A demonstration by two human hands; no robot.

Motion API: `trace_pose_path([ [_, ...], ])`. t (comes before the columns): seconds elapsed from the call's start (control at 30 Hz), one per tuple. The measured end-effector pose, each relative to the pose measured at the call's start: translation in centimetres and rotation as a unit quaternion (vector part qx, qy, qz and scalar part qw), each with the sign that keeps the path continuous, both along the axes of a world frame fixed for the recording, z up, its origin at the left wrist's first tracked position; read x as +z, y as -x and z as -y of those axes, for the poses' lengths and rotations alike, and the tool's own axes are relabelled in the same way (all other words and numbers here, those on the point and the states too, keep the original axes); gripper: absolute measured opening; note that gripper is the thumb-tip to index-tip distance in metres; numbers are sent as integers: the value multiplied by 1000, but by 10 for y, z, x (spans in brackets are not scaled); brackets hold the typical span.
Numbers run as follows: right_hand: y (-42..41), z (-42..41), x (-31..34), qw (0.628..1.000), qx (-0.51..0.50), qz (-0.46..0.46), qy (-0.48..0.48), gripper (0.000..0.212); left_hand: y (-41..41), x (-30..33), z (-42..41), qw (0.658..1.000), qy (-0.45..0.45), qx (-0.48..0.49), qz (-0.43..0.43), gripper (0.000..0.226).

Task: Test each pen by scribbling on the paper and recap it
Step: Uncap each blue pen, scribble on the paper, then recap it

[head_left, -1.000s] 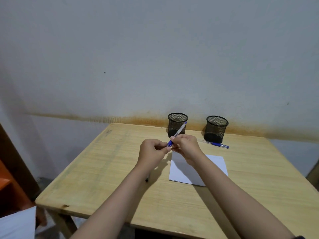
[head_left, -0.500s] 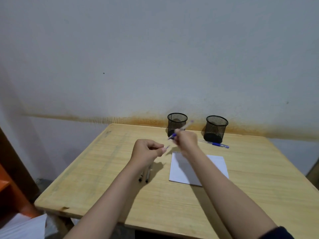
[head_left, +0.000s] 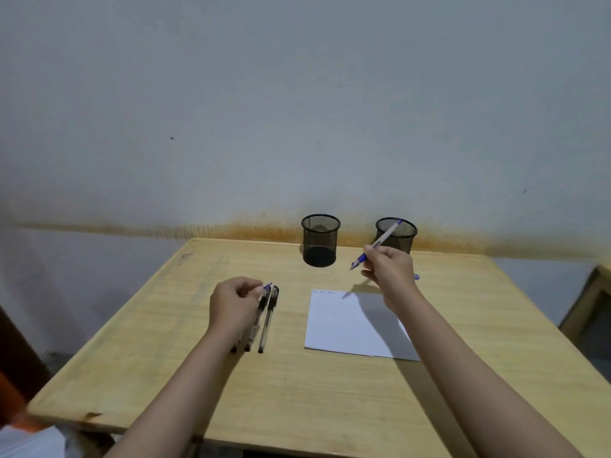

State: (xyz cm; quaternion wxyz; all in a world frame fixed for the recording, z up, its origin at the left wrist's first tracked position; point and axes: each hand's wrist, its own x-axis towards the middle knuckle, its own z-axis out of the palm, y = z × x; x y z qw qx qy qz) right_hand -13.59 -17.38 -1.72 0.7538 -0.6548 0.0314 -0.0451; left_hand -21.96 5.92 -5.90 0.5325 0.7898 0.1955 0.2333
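Between the curled fingertips of the right hand (head_left: 388, 269) sits a blue pen (head_left: 377, 245), uncapped, its tip pointing down-left and its rear end slanting up in front of the right mesh cup (head_left: 396, 234). That hand hovers above the far edge of the white paper (head_left: 347, 322), which carries a few faint scribbles along its top-left edge. Across from it, the left hand (head_left: 233, 304) pinches the small blue cap (head_left: 267, 287) at its fingertips, just over the black pens (head_left: 266, 320) lying side by side on the wooden table (head_left: 148, 342). Another blue pen (head_left: 416, 277) peeks out behind the right hand. A left mesh cup (head_left: 320, 239) stands near the wall.
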Motion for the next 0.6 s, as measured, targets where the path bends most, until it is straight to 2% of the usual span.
trace_pose_path([
  [0.13,6,13,-12,1000,-13,-8,18,22,-5,-10,-17,990,-59,104,-81,8],
  [0.27,7,25,-24,999,-23,-15,33,20,-4,-23,-33,968,-122,140,-166,10],
  [0.5,6,27,-33,999,-19,-17,45,13,-5,-24,-34,960,-146,149,-188,20],
  [0.6,3,25,-33,999,-19,-18,37,11,-5,-16,-22,956,-183,137,-186,33],
])
